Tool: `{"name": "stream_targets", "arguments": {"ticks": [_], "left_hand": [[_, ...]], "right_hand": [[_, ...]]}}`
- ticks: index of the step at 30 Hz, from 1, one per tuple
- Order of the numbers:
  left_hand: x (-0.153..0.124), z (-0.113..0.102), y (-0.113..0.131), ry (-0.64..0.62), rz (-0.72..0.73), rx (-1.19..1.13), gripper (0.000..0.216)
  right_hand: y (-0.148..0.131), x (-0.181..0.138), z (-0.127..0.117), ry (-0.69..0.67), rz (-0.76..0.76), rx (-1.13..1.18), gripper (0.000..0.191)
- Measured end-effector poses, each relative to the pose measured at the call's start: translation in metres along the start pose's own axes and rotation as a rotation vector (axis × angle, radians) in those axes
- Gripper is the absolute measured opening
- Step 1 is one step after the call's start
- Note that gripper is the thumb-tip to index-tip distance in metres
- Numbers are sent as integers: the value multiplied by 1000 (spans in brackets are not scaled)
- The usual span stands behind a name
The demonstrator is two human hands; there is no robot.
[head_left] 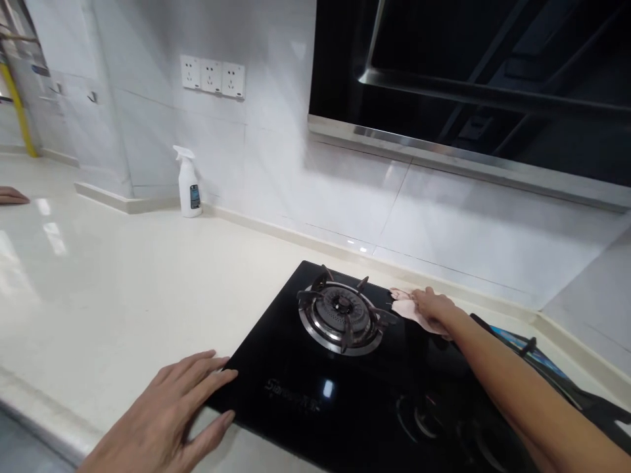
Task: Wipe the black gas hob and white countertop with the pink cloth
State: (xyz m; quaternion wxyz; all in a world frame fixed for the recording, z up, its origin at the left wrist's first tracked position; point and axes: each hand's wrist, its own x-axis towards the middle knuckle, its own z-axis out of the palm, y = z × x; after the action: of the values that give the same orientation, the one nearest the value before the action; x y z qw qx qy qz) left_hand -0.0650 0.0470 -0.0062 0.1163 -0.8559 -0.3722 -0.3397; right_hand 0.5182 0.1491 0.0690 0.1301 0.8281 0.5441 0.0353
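Observation:
Stretched over the black glass gas stove (276, 355), my right hand (434, 307) is closed on a pale pink cloth (409, 310). The cloth lies against the rear of the stove top, just right of the round burner (342, 314) with its dark pan support. My left hand (172, 410) rests with fingers spread at the stove's front left corner, its fingertips touching the glass edge. It holds nothing. My right forearm hides part of the stove's right side.
A white spray bottle (189, 184) stands on the pale countertop (123, 282) by the wall. The black range hood (468, 79) overhangs the stove. Another person's hand (12, 195) rests at the far left. Dark pan-support parts (562, 387) lie at the right.

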Motion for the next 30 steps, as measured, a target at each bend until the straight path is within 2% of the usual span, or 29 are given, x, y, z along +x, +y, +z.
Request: {"name": "stream_targets", "arguments": {"ticks": [4,9,14,19,24,30], "left_hand": [[-5,8,-5,-26,-7,-24,43],[-3,11,-7,-61,-17,-48,43],[5,3,-2,-70,-19,-46,43],[10,-8,7,-81,-42,-50,43],[13,-14,11,-81,-50,-64,39],[10,-9,6,-50,-21,-33,36]], "right_hand": [[1,-24,-1,-14,-28,-8,49],[-12,-73,-2,2,-125,-1,50],[-34,-128,-12,-6,-289,25,53],[-47,-164,-26,-56,-397,51,41],[-61,-166,-29,-56,-359,29,59],[-57,-130,-21,-7,-256,30,60]]}}
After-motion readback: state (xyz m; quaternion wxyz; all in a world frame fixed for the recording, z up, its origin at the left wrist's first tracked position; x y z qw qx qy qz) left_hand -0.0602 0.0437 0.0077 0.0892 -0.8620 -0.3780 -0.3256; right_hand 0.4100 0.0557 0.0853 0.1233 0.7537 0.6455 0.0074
